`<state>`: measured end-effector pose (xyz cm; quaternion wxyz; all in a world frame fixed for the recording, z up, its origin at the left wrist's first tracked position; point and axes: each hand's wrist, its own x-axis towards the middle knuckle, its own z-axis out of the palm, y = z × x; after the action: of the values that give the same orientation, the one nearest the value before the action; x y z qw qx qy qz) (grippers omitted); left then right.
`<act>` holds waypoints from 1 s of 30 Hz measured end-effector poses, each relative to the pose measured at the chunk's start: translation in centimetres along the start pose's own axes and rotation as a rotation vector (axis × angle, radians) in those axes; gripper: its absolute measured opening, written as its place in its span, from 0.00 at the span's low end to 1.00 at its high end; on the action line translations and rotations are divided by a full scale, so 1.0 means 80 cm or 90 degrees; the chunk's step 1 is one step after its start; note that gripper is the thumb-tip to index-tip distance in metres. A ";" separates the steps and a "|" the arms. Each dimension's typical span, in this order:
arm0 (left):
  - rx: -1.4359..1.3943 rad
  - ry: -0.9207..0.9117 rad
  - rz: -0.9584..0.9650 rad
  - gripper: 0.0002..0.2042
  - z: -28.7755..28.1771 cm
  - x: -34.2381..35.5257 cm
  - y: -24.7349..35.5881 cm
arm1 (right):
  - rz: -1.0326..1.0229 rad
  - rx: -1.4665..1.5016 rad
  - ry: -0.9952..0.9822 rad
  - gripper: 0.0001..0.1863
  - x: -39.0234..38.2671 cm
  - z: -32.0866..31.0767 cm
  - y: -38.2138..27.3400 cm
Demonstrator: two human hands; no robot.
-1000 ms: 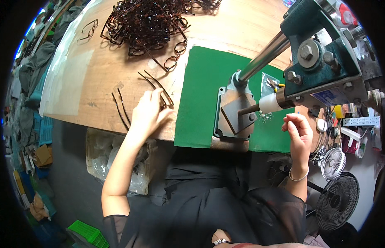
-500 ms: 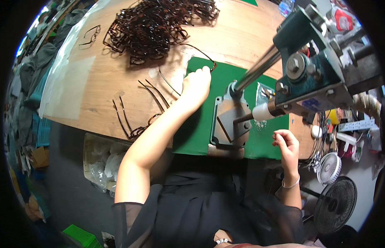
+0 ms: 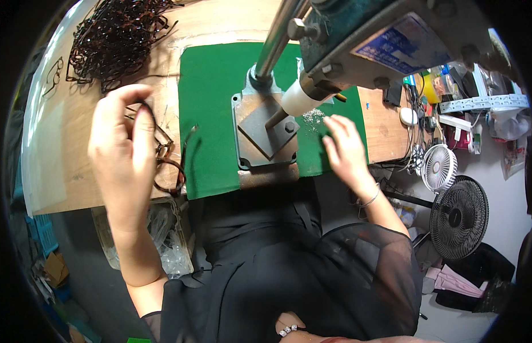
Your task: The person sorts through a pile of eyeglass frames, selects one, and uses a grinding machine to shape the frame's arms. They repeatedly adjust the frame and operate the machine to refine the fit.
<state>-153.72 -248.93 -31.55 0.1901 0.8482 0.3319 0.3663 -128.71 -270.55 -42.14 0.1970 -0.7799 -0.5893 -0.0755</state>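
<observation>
A pair of brown tortoiseshell eyeglass frames (image 3: 173, 184) is in my left hand (image 3: 120, 154), at the left edge of the green mat (image 3: 209, 80). My thumb and fingers pinch a dark part of it, and one temple sticks up blurred beside the mat. Part of the eyewear is hidden behind the hand. My right hand (image 3: 349, 154) holds nothing, its thumb and fingers apart, over the mat's right side. Close to its fingertips lie tiny shiny bits (image 3: 313, 118). Between my hands stands a bench press with a square metal plate (image 3: 268, 130) under its rod; no frame shows on the plate.
A heap of dark brown eyeglass frames (image 3: 112, 43) covers the table's far left, with one loose pair (image 3: 54, 75) beside it. The press head (image 3: 380, 43) overhangs the mat. At right are cables, a white fan (image 3: 439, 167) and a black fan (image 3: 459, 217). A bin (image 3: 183, 234) sits below.
The view has shifted right. My left hand has come back from the mat's far edge to the eyeglasses at the near left. My right hand has moved closer to the shiny bits, fingers spreading.
</observation>
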 end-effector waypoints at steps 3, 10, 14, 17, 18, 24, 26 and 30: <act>0.279 0.017 0.018 0.09 -0.019 0.001 -0.016 | 0.113 0.141 0.003 0.09 0.012 -0.010 0.009; -0.606 -0.099 -0.390 0.10 -0.038 -0.037 -0.005 | 0.270 0.348 -0.009 0.04 -0.013 0.049 -0.001; -0.688 0.011 -0.356 0.10 0.005 -0.049 0.009 | 0.209 0.279 -0.026 0.03 -0.006 0.051 -0.001; -0.732 0.003 -0.322 0.13 0.029 -0.056 0.020 | 0.182 0.234 -0.011 0.03 -0.005 0.055 -0.001; -0.761 0.018 -0.346 0.14 0.036 -0.057 0.023 | 0.178 0.228 -0.013 0.03 -0.005 0.055 -0.002; -0.830 0.026 -0.289 0.29 0.048 -0.062 0.039 | 0.335 0.442 -0.024 0.03 -0.012 0.061 0.003; -0.884 0.026 -0.231 0.32 0.056 -0.059 0.040 | 0.213 0.282 -0.009 0.04 -0.008 0.055 -0.004; -0.930 0.034 -0.204 0.37 0.068 -0.063 0.063 | 0.165 0.187 0.028 0.05 -0.008 0.064 -0.010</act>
<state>-150.05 -256.48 -34.77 0.7480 0.4379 0.1279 0.4821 -130.23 -268.90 -46.84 0.3300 -0.8101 -0.4841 0.0203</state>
